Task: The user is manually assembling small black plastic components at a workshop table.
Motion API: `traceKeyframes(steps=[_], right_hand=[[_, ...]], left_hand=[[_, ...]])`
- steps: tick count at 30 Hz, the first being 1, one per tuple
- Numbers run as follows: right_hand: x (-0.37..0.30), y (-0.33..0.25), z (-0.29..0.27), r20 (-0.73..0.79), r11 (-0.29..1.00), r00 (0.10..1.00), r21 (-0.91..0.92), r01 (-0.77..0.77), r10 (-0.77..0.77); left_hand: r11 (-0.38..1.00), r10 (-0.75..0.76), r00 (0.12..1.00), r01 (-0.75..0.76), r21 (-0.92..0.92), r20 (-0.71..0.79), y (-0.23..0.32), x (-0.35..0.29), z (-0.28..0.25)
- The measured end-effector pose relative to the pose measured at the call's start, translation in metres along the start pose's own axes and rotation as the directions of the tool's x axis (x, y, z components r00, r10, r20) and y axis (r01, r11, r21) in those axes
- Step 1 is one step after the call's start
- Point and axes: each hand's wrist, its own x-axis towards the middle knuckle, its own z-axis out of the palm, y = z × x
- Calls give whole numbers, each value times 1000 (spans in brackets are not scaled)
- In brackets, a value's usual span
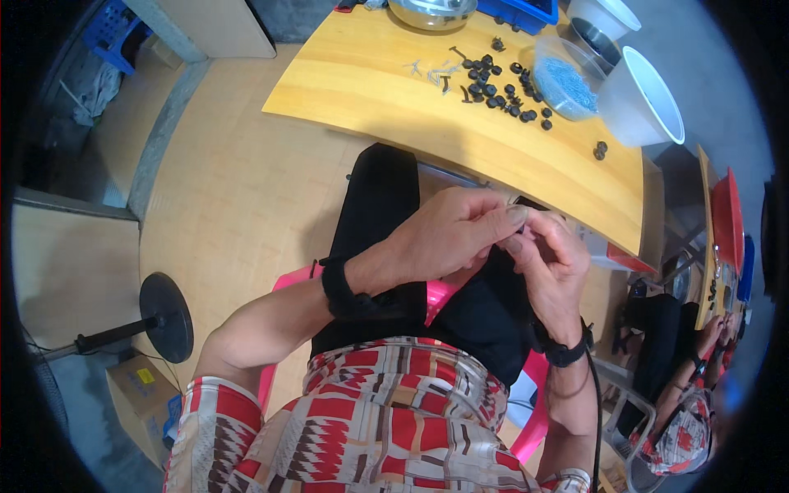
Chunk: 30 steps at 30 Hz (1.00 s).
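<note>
My left hand [448,234] and my right hand [555,259] meet above my lap, just off the near edge of the wooden table [394,90]. Thumbs and fingertips of both are pinched together. Between them shows a bit of something small and dark, mostly covered by the fingers, so its kind cannot be made out. On the table beyond lie several small black knob-like parts [491,90] in a loose scatter. Beside them is a little heap of thin pale pins [431,74]. A clear tub [567,85] holds many small blue pieces.
White buckets [643,97] and a blue tray [518,12] stand along the table's far side, near a metal bowl [433,12]. A black round fan base [167,316] and a cardboard box [140,403] are on the left. Another person [682,411] sits at the right.
</note>
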Motion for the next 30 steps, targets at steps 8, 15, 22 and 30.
traceKeyframes(steps=[8, 15, 22, 30], right_hand=[[22, 3, -6, 0, 996, 999, 88, -34, 35], [30, 16, -8, -67, 980, 993, 180, -85, 99], [34, 19, -17, -70, 995, 996, 95, -41, 48], [30, 18, -14, -93, 988, 994, 148, -48, 63]], left_hand=[[993, -103, 993, 100, -58, -54, 17, 16, -11], [994, -109, 991, 106, -39, -73, 15, 34, -14], [996, -77, 993, 72, -58, -85, 15, 44, -10], [981, -156, 988, 156, -113, 13, 18, 40, -7]])
